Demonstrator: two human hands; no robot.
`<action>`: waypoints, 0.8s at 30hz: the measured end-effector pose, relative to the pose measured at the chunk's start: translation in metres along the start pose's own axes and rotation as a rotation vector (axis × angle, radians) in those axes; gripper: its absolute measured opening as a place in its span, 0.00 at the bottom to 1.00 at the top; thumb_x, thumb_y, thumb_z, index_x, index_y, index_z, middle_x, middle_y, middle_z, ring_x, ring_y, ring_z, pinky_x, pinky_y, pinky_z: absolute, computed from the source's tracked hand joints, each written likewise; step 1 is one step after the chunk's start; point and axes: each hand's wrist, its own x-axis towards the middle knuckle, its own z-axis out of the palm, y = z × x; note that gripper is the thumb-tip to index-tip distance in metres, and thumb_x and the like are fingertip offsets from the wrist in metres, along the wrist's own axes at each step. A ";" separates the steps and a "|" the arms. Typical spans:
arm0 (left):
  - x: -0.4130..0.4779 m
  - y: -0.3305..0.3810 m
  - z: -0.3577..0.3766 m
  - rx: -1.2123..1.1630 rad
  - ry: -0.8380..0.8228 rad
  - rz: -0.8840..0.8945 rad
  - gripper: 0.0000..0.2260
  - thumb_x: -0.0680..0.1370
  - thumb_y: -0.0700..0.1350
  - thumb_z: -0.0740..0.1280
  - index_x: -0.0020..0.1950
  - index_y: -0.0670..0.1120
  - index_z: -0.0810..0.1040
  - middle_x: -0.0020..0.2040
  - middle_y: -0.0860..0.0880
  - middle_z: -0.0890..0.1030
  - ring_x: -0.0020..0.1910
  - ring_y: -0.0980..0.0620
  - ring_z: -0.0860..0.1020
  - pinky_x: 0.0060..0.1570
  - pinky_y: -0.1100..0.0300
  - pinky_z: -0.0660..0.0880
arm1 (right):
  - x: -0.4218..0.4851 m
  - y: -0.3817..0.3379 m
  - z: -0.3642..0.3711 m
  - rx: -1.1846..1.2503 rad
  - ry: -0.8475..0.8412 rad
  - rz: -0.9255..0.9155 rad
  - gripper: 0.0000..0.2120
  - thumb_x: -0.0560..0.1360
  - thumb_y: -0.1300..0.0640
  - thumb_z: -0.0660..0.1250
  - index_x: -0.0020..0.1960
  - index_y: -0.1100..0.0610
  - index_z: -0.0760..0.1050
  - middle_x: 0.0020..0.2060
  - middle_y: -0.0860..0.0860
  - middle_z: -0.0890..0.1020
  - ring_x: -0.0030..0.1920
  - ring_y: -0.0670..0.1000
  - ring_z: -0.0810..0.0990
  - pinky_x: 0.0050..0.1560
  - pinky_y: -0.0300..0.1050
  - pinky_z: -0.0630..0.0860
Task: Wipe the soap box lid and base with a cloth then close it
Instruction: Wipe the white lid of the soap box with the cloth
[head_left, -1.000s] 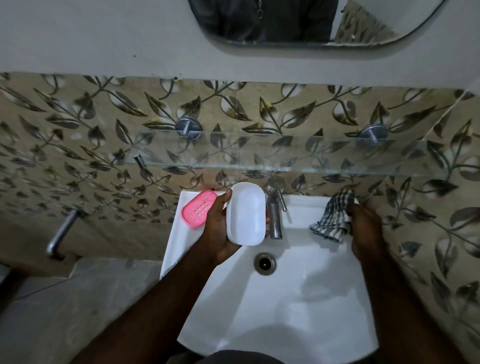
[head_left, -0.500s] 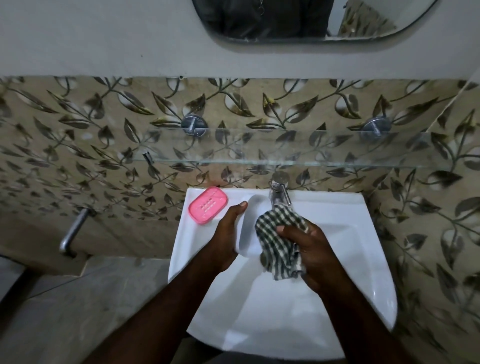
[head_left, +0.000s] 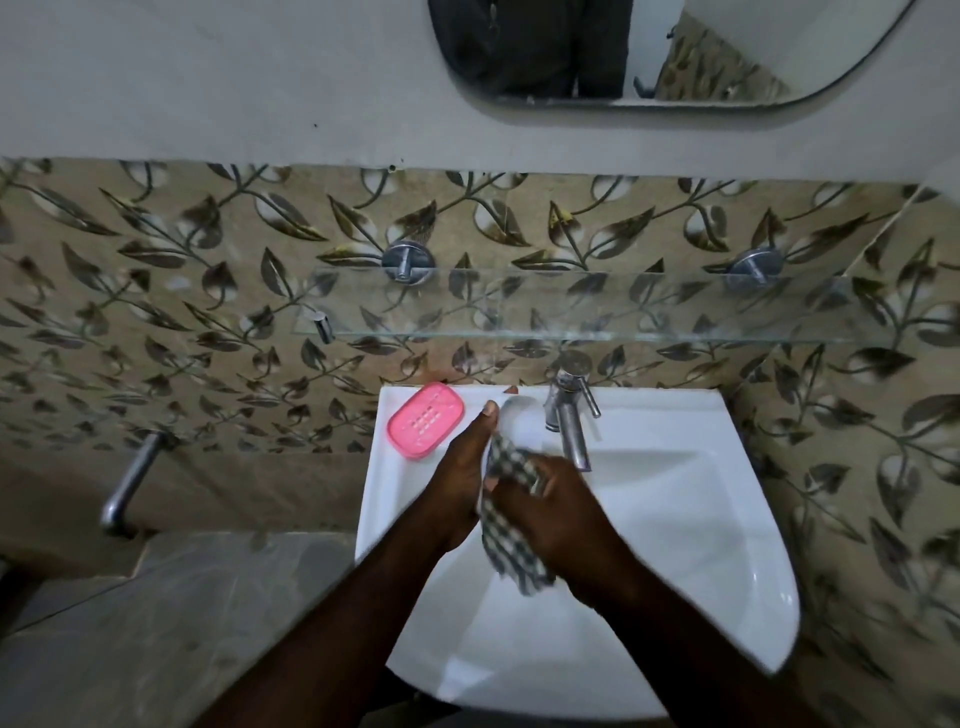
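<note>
Head view, looking down: shows the left hand (head_left: 462, 478) curled round the white soap box half (head_left: 517, 418), held over the back of a white sink (head_left: 701, 545), just beside the tap (head_left: 569, 426). Shows the right hand (head_left: 561, 519) gripping a bunched checked cloth (head_left: 514, 551), pressed against that white half. Places the pink soap box half (head_left: 425, 420) flat on the sink's back left rim, just beside the left hand.
</note>
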 end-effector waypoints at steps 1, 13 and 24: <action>0.001 0.002 -0.004 0.023 -0.009 0.000 0.23 0.71 0.62 0.60 0.57 0.49 0.79 0.51 0.46 0.85 0.49 0.51 0.84 0.47 0.59 0.79 | -0.004 0.000 0.001 -0.066 -0.067 0.030 0.08 0.79 0.62 0.66 0.42 0.63 0.75 0.32 0.55 0.79 0.33 0.54 0.77 0.36 0.47 0.74; 0.002 0.015 -0.012 -0.038 -0.077 -0.075 0.24 0.77 0.61 0.58 0.62 0.46 0.78 0.53 0.43 0.85 0.52 0.47 0.83 0.51 0.55 0.79 | 0.008 -0.012 0.016 0.010 0.026 0.091 0.07 0.75 0.66 0.64 0.40 0.68 0.73 0.30 0.63 0.78 0.31 0.54 0.77 0.36 0.50 0.74; -0.014 0.005 -0.012 -0.152 -0.157 -0.102 0.28 0.77 0.60 0.60 0.66 0.40 0.74 0.55 0.39 0.82 0.54 0.44 0.82 0.56 0.52 0.78 | 0.011 -0.024 0.026 0.227 0.255 0.062 0.05 0.75 0.66 0.64 0.43 0.68 0.76 0.37 0.65 0.79 0.39 0.58 0.80 0.41 0.52 0.79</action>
